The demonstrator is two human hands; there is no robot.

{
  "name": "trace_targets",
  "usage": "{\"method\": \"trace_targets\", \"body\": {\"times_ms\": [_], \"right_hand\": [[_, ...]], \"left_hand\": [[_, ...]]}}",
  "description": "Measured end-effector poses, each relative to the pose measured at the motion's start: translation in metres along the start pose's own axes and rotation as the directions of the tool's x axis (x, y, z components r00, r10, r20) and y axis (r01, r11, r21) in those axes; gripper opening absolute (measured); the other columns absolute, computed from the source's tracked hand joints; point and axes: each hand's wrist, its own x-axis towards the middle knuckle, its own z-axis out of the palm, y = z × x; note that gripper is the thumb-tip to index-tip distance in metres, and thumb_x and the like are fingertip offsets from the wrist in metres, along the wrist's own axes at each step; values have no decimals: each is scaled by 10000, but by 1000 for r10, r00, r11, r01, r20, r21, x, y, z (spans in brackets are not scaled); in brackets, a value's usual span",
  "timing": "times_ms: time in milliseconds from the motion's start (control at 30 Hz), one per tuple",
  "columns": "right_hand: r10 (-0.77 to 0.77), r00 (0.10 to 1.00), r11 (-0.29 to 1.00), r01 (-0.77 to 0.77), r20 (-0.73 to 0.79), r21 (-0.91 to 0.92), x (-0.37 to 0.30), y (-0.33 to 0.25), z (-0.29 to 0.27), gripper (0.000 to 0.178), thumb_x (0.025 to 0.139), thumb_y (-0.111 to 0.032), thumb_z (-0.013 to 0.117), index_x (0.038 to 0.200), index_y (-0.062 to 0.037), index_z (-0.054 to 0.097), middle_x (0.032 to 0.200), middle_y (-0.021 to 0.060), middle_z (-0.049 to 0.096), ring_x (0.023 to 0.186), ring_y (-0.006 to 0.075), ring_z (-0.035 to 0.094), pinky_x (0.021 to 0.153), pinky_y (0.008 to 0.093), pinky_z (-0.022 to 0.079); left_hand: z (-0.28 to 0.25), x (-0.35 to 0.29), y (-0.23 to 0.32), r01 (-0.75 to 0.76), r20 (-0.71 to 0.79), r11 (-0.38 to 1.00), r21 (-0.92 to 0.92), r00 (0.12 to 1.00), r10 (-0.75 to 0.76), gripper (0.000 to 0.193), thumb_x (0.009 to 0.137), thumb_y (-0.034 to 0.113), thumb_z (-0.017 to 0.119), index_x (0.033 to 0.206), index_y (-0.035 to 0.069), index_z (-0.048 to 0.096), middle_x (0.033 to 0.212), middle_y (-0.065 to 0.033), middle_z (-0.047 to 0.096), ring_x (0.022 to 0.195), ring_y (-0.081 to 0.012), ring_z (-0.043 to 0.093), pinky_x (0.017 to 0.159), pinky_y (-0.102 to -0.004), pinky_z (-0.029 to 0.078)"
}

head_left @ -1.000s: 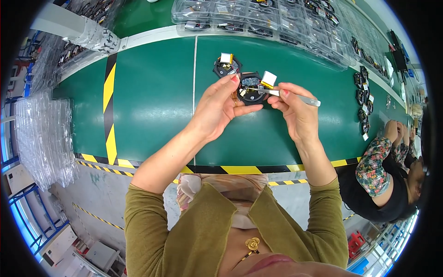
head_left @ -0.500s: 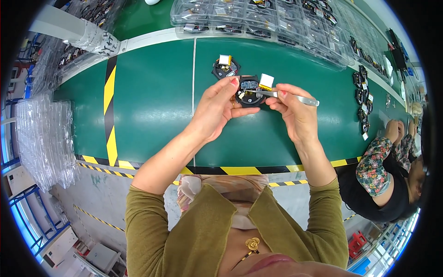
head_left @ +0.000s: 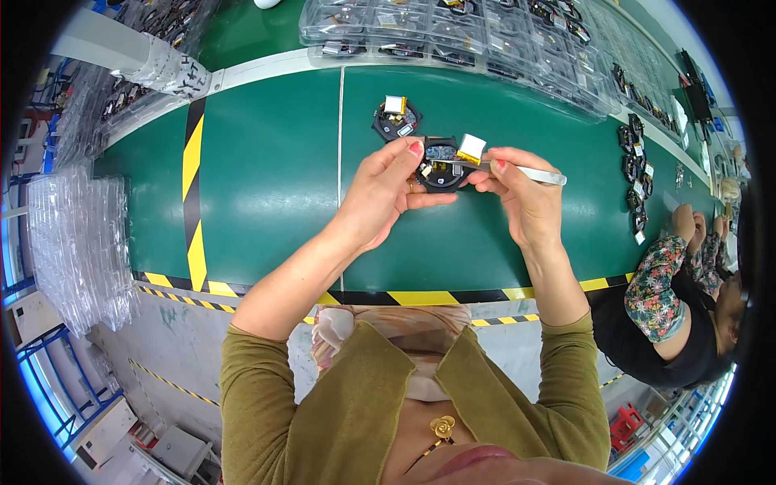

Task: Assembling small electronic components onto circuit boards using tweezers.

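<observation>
My left hand [head_left: 378, 187] grips the left side of a round black watch housing [head_left: 442, 176], thumb on its rim and fingers beneath. Inside the housing lies a small circuit board [head_left: 440, 152]. A silver battery pouch with a yellow edge [head_left: 471, 146] stands out at its upper right. Metal tweezers [head_left: 540, 175] are pinched in my right hand [head_left: 524, 194], their tips over the inside of the housing. Whether the tips hold anything is too small to tell. Just behind lies a second black housing [head_left: 397, 125] with its own silver battery pouch [head_left: 395, 104].
Clear plastic trays [head_left: 453, 40] filled with similar parts stand along the back of the green table [head_left: 259, 186]. A row of black housings [head_left: 633, 174] runs down the right side, near a co-worker's hands [head_left: 689, 226]. Stacked empty trays [head_left: 79, 242] stand at the left.
The housing and both hands have shifted slightly right and toward me. The tweezers now lie flatter, and their tips reach across the housing a little differently.
</observation>
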Motion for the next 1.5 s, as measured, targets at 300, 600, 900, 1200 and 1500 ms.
{"method": "trace_targets", "body": {"times_ms": [300, 600, 900, 1200, 1500], "right_hand": [[-127, 992, 992, 127, 1, -18, 0, 1, 5, 235, 817, -25, 532, 1039, 33, 480, 896, 215, 587, 710, 260, 625, 632, 310, 535], [504, 814, 836, -375, 288, -402, -10, 5, 18, 159, 831, -91, 534, 959, -1, 560, 648, 81, 598, 452, 116, 545, 387, 211, 414], [513, 832, 802, -378, 210, -462, -10, 9, 20, 192, 837, -138, 534, 923, 20, 599, 604, 75, 579, 381, 82, 481, 338, 191, 346], [445, 876, 810, -307, 184, -499, -12, 17, 18, 183, 848, -151, 526, 887, 8, 608, 588, 51, 566, 381, 57, 459, 339, 181, 324], [23, 976, 574, 166, 219, -802, -8, 19, 13, 101, 831, -70, 491, 869, 11, 537, 642, 10, 512, 532, 60, 480, 481, 213, 382]], "left_hand": [[0, 0, 3, -34, -36, 999, -41, 999, 32, 279, 917, 165, 348, 1079, -40, 443, 1001, -145, 556, 875, -226, 595, 760, -354, 523], [-2, 7, 1, -48, -173, 995, 88, 983, 63, 252, 897, 110, 395, 1060, -68, 467, 982, -165, 565, 909, -267, 583, 767, -348, 518], [-5, 6, -3, -9, -69, 1000, 24, 998, 11, 260, 910, 146, 378, 1050, -54, 468, 977, -162, 567, 915, -259, 582, 767, -347, 509], [-7, 7, -15, -73, -102, 932, 354, 988, 116, 244, 911, 151, 381, 1017, -32, 502, 932, -114, 587, 844, -196, 600, 703, -295, 511], [-17, 14, -9, -67, -58, 996, 60, 996, 70, 365, 928, 275, 316, 1075, -32, 450, 1020, -167, 546, 893, -275, 585, 833, -378, 476]]}}
